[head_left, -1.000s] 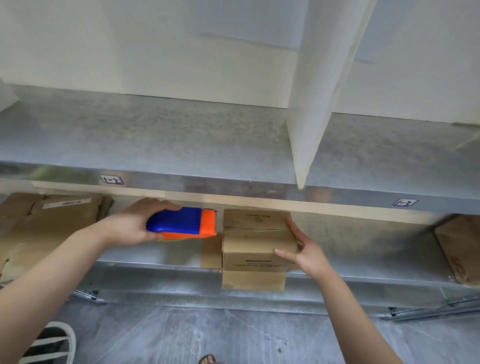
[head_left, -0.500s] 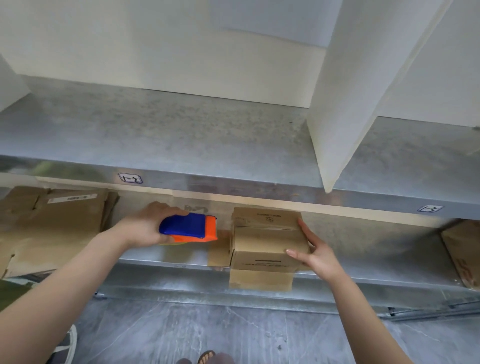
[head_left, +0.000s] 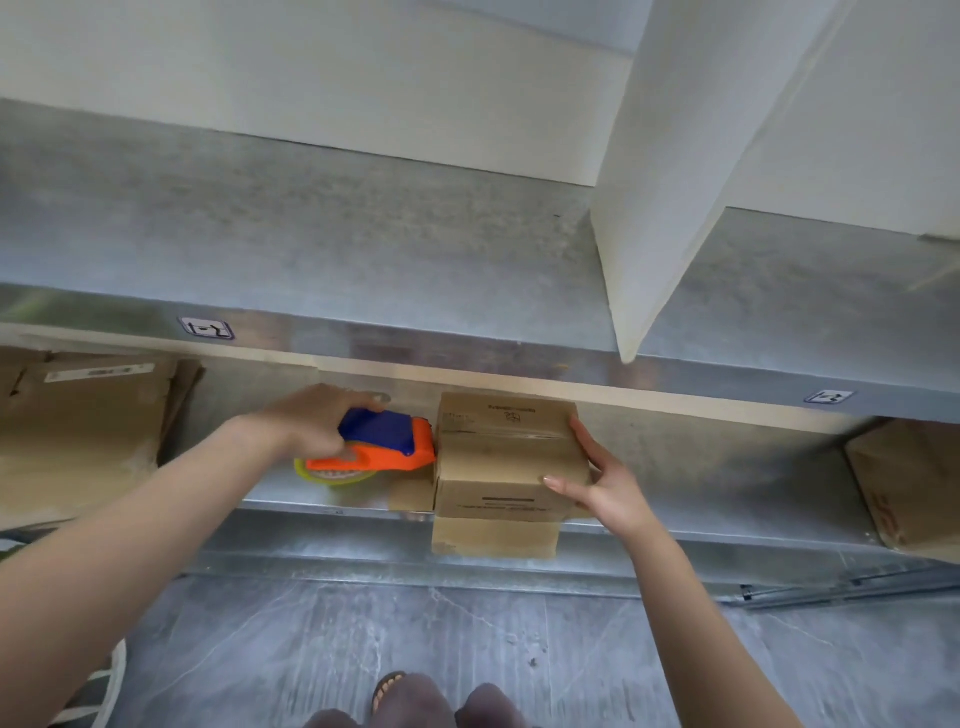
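Observation:
A small cardboard box (head_left: 506, 457) sits on the lower metal shelf (head_left: 727, 467), with its front flap hanging over the shelf edge. My left hand (head_left: 311, 421) grips a blue and orange tape dispenser (head_left: 387, 441), its orange nose touching the box's left side. A yellowish tape roll shows under the dispenser. My right hand (head_left: 597, 478) rests against the box's right side, fingers straight along it and thumb at the front corner.
Flattened cardboard (head_left: 83, 431) leans at the left of the lower shelf, and another brown box (head_left: 909, 483) stands at the right. The upper metal shelf (head_left: 363, 249) has a white upright divider (head_left: 670, 171). Grey floor and my feet lie below.
My left hand has brought the tape dispenser lower and right until its nose meets the box's left side. My right hand stays on the box's right side.

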